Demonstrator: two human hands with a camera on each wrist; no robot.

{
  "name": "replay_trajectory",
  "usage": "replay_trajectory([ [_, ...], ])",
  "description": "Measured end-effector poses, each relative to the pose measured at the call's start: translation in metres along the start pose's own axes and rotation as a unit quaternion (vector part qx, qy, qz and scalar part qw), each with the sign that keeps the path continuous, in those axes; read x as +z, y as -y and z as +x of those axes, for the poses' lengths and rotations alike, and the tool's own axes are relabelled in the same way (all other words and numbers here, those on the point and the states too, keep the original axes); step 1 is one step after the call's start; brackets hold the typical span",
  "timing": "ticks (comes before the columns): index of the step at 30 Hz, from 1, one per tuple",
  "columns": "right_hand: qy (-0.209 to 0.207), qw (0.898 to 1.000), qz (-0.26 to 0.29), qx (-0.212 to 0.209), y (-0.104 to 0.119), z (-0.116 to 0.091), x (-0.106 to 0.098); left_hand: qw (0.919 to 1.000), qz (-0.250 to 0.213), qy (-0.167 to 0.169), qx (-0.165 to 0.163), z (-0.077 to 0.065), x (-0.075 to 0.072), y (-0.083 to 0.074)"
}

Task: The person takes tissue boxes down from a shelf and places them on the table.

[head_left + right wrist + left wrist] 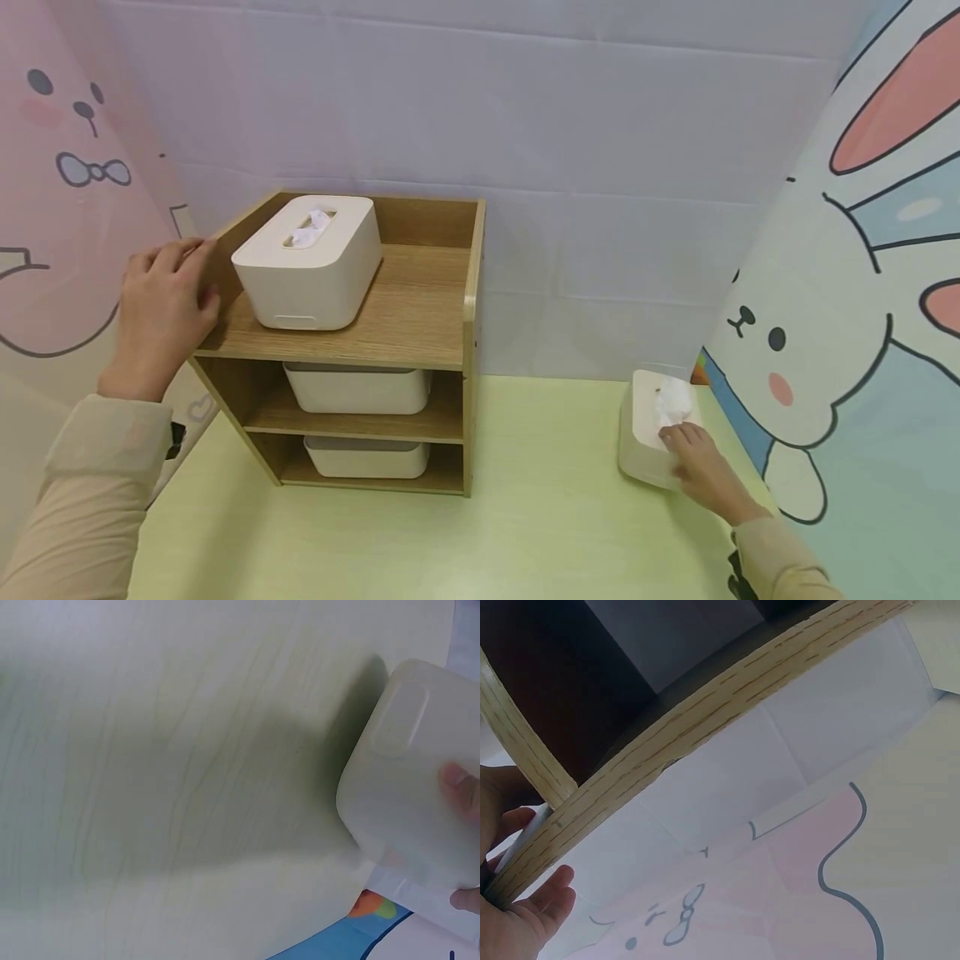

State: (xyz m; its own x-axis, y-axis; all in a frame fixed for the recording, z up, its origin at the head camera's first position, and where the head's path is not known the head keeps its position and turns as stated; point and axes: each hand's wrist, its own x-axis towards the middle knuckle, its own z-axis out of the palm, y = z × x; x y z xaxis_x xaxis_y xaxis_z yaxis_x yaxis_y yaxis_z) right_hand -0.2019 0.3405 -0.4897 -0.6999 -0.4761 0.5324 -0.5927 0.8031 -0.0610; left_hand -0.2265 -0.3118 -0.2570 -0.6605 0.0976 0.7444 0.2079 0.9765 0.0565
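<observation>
My left hand (pixel 167 304) grips the top of the left side panel of a small wooden shelf (pixel 420 283). In the left wrist view, its fingers (pixel 551 904) sit on both sides of the panel's edge. Over at the right, my right hand (pixel 705 467) holds a cream tissue box (pixel 643 421) with white tissue (pixel 675 398) sticking out of its top. The right wrist view shows the thumb (pixel 461 787) against the box's face and a fingertip past its edge; the rest of that hand is cut off.
Another cream tissue box (pixel 318 287) stands on the shelf's top board. Two white bins (pixel 360 392) sit in the compartments below, one in each. The pale green table (pixel 555 475) meets a white cloth backdrop (pixel 600 292), with cartoon-printed cloths on both sides.
</observation>
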Motion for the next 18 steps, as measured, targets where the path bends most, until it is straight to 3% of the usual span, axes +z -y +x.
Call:
replay_trajectory([
  [18,-0.014,0.999,-0.03,-0.008,-0.032,-0.017,-0.003,0.9999,0.006,0.014,-0.007,0.001,-0.001,-0.001],
])
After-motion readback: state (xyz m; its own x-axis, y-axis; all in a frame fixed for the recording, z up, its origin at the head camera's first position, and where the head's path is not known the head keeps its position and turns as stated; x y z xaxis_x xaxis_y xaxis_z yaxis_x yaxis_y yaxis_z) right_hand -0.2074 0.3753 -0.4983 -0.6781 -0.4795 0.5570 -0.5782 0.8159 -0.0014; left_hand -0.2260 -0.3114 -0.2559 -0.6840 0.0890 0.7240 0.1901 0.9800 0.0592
